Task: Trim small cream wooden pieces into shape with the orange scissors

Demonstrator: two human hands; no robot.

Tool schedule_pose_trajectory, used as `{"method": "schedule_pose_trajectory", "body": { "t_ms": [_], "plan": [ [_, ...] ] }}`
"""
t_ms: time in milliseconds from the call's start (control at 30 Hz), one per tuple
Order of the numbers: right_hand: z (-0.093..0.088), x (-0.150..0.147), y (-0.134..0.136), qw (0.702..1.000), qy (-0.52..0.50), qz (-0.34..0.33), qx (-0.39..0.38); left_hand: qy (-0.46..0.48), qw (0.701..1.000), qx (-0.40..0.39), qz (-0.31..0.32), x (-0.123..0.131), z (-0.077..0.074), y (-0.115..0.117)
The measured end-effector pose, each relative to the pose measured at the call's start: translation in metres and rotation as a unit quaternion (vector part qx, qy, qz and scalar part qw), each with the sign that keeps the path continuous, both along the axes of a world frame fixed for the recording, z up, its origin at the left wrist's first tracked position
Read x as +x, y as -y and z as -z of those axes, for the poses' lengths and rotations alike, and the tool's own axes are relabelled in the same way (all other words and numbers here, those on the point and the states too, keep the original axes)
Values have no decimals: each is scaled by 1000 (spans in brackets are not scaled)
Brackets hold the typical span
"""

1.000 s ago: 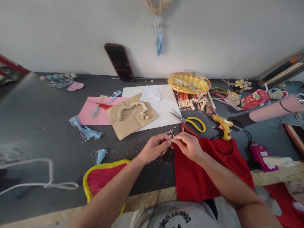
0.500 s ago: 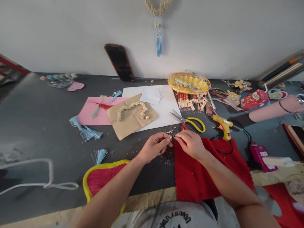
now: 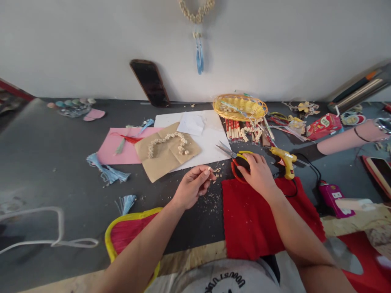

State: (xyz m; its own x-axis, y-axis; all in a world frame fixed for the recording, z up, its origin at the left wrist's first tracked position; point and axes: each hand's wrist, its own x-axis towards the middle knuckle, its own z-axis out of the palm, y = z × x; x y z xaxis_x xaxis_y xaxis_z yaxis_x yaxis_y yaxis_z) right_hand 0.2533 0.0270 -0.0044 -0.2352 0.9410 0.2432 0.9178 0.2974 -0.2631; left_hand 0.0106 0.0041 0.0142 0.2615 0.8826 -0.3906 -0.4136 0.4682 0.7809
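Between thumb and fingertips, my left hand point(image 3: 195, 183) pinches a small pale piece point(image 3: 209, 168), too tiny to name exactly. Several similar short pale bits point(image 3: 218, 173) lie on the dark table just right of it. My right hand point(image 3: 259, 173) is on the handles of the scissors point(image 3: 227, 151), thumb by the red handle and fingers over the yellow one. The scissor blades point left, parted, over the white sheet point(image 3: 214, 124). Beyond my left hand, a curved string of pale beads point(image 3: 166, 138) rests on folded brown paper point(image 3: 159, 165).
A red cloth point(image 3: 259, 228) lies under my right forearm. To the right are a yellow glue gun point(image 3: 285, 160), a purple power socket point(image 3: 332, 197) and a pink bottle point(image 3: 345, 140). A wicker basket point(image 3: 262, 108) and propped phone point(image 3: 150, 83) stand at the back. Blue tassels point(image 3: 110, 173) lie left.
My right hand has left the spot beside my left fingertips, moving right and onto the scissor handles. My left hand has stayed nearly in place, pinching the small piece.
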Motion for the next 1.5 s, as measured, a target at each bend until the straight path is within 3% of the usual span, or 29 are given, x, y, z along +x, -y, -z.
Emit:
{"method": "schedule_pose_trajectory", "body": {
  "t_ms": [300,400,533,600,700,800,1000,1500],
  "plan": [
    [2,-5,-2,999,-24,34,-25,-1,1000,5,1,-1,2,0],
    [3,-7,-1,989,-140,48,17,3,1000,10,-3,-1,4,0],
    [-2,-10,6,940,-339,-8,39,3,1000,17,-11,-2,6,0],
    [-7,-13,10,947,-315,-57,15,11,1000,19,-20,-2,7,-1],
    [-14,-20,15,972,-197,-125,-20,18,999,25,-37,-2,6,-2],
    [-15,-27,17,977,-139,-156,-47,18,998,34,-49,-1,6,-2],
    [-13,-35,21,971,-134,-168,-101,10,998,44,-46,0,10,-1],
    [-14,-37,23,971,-133,-169,-106,-34,996,76,-35,2,13,-1]
  ]
}}
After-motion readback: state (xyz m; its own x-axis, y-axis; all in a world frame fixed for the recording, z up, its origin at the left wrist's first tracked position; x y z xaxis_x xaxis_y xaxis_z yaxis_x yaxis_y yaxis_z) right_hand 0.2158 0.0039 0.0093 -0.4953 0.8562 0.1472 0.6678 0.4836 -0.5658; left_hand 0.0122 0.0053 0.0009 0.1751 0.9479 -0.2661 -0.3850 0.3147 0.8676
